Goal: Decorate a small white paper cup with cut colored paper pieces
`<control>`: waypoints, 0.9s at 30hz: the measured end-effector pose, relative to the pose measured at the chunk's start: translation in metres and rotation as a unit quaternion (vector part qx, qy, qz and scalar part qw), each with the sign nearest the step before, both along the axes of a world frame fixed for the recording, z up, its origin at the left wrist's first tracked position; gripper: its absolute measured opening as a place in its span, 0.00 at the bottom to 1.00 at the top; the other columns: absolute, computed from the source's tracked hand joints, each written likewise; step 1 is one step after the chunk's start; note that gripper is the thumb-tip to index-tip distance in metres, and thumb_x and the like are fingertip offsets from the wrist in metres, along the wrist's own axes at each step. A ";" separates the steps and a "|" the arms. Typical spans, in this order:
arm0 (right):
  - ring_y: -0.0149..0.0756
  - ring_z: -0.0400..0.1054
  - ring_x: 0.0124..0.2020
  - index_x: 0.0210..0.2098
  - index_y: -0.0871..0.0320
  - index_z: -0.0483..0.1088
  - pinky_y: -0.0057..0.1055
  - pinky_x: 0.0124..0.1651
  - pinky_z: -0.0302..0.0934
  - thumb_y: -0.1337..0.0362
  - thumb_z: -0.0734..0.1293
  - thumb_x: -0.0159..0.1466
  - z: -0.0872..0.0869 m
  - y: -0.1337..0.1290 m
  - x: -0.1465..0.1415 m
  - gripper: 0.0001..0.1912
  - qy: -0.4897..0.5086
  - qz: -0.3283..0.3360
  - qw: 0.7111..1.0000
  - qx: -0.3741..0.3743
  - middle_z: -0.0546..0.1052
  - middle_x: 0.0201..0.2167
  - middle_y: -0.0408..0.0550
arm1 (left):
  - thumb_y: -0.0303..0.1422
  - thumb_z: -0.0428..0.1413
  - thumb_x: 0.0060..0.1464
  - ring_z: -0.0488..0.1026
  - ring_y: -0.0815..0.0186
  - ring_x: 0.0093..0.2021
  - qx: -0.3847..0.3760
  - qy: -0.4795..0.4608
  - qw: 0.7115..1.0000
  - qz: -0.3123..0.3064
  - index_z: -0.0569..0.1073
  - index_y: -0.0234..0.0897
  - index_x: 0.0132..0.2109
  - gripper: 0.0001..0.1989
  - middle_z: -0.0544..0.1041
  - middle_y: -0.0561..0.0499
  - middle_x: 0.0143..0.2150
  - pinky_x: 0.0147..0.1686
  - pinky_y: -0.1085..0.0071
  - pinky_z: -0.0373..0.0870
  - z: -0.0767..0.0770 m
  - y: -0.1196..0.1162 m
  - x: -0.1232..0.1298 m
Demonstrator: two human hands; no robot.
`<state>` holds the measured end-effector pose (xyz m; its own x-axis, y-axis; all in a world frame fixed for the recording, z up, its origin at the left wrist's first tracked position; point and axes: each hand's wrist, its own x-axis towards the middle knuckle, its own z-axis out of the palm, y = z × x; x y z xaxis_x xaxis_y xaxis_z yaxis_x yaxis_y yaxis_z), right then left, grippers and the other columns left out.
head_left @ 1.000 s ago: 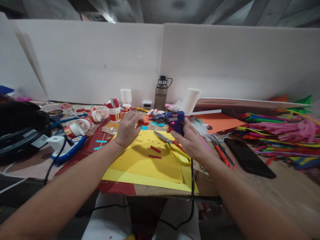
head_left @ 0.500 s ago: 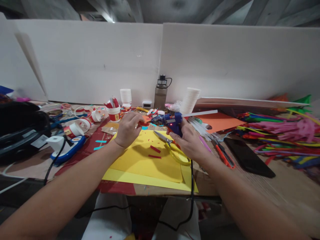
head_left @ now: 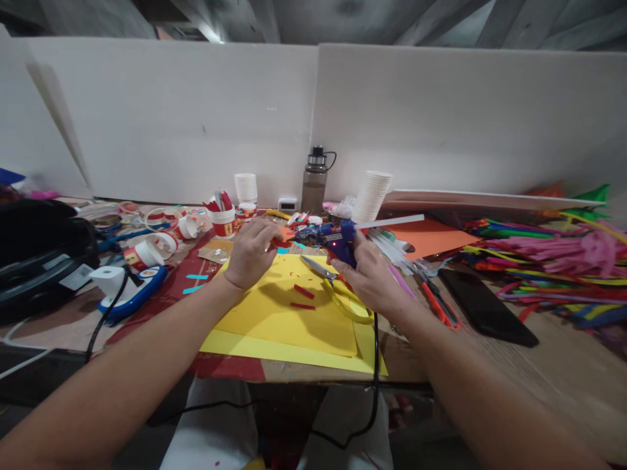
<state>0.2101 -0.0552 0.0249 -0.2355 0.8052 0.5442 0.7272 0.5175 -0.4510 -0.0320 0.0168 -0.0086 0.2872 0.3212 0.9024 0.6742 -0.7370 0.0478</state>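
Observation:
My right hand is wrapped round the handle of a blue hot glue gun, its red light lit and a white glue stick poking from the back. The nozzle points left at a small orange-red paper piece, which my left hand pinches; whether they touch I cannot tell. Below lie yellow sheets with red paper strips on them. Yellow-handled scissors rest under the gun, partly covered by my right hand.
At the back stand a water bottle and stacked white cups. A blue-white power strip lies left; a black phone and colourful pipe cleaners lie right. The gun's black cord hangs over the front edge.
The glue gun's nozzle has shifted very slightly left, close to the paper piece. Both hands otherwise keep the same hold and place.

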 end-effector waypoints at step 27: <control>0.44 0.68 0.44 0.52 0.61 0.62 0.40 0.47 0.63 0.64 0.63 0.63 0.010 -0.004 -0.001 0.19 -0.012 0.023 1.000 -0.015 0.75 0.45 0.57 | 0.18 0.54 0.50 0.72 0.61 0.41 0.050 0.092 0.994 0.038 0.71 0.40 0.36 0.11 0.77 0.50 0.38 0.42 0.64 0.64 0.004 -0.003 -0.002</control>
